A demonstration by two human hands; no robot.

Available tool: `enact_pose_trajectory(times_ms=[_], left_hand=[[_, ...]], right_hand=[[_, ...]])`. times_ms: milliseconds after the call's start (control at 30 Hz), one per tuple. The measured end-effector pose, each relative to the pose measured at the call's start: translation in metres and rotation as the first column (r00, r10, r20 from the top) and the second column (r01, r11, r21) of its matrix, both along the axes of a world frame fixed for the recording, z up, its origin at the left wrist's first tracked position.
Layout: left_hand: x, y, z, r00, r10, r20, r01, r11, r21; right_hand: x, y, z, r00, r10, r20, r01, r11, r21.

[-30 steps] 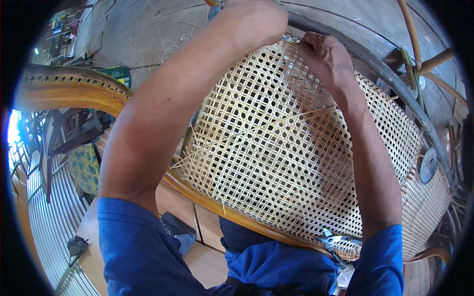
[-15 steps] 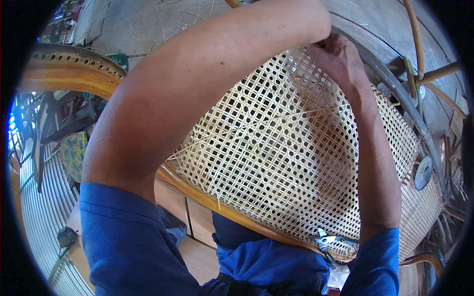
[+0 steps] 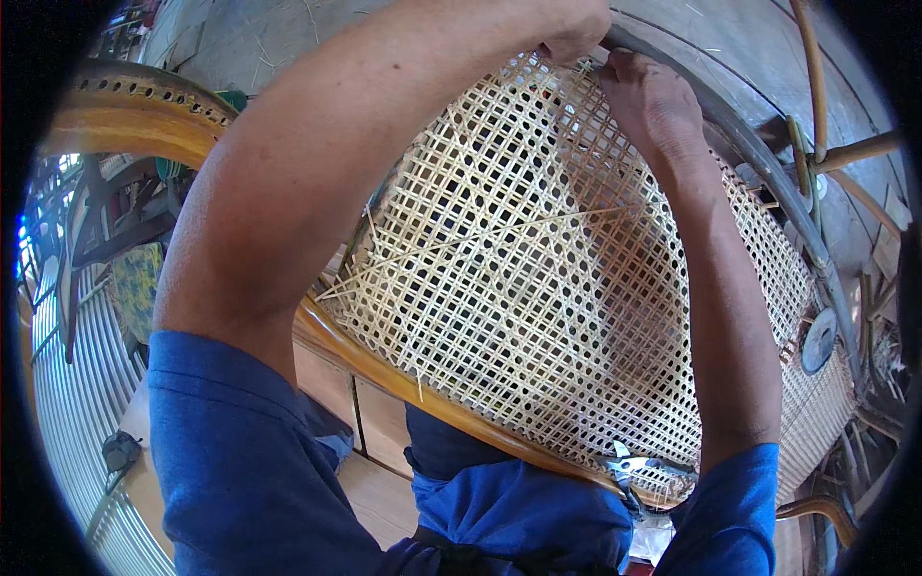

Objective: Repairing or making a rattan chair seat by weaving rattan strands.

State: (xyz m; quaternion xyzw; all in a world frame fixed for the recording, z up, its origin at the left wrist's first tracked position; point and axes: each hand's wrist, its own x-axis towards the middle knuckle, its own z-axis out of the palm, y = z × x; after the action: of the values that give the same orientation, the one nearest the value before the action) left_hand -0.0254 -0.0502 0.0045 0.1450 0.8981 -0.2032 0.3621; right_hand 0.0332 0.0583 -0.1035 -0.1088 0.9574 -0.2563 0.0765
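A panel of woven cane webbing (image 3: 509, 278) fills the middle of the view, with open holes between its pale strands. It sits in a curved varnished wooden frame (image 3: 413, 381). At the panel's far edge my left hand (image 3: 578, 31) is bent in, with its fingers closed and mostly hidden. Close beside it, my right hand (image 3: 655, 96) is curled at the same edge; whatever its fingers grip is out of sight. One loose cane strand (image 3: 538, 223) lies slanting across the weave. Cutting pliers (image 3: 634, 464) rest on the near edge, close to my right forearm.
A dark pole (image 3: 768, 182) runs along the panel's far right side. A round grey disc (image 3: 819, 342) lies on the weave there. Wooden poles (image 3: 816, 106) cross at the upper right. A drilled wooden frame piece (image 3: 144, 125) and ridged sheeting (image 3: 72, 403) are at left.
Both hands have shifted slightly left along the far edge, and a gap now shows between them. My left forearm has moved left and up, uncovering more of the weave.
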Motion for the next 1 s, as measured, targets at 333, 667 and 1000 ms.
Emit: enact_pose_trajectory(times_ms=[333,667,1000], left_hand=[[-0.003,-0.010,-0.009,0.976,-0.219,-0.007,0.219,0.975,-0.025],[-0.002,-0.029,0.012,0.980,-0.179,-0.084,0.171,0.981,-0.095],[0.019,-0.053,0.027,0.987,-0.059,-0.146,0.052,0.997,-0.050]], right_hand=[[-0.006,0.026,-0.007,0.962,0.261,-0.074,-0.271,0.906,-0.324],[-0.024,0.021,-0.008,0.900,0.414,-0.137,-0.427,0.899,-0.092],[-0.044,0.004,0.000,0.911,0.410,0.041,-0.407,0.910,-0.075]])
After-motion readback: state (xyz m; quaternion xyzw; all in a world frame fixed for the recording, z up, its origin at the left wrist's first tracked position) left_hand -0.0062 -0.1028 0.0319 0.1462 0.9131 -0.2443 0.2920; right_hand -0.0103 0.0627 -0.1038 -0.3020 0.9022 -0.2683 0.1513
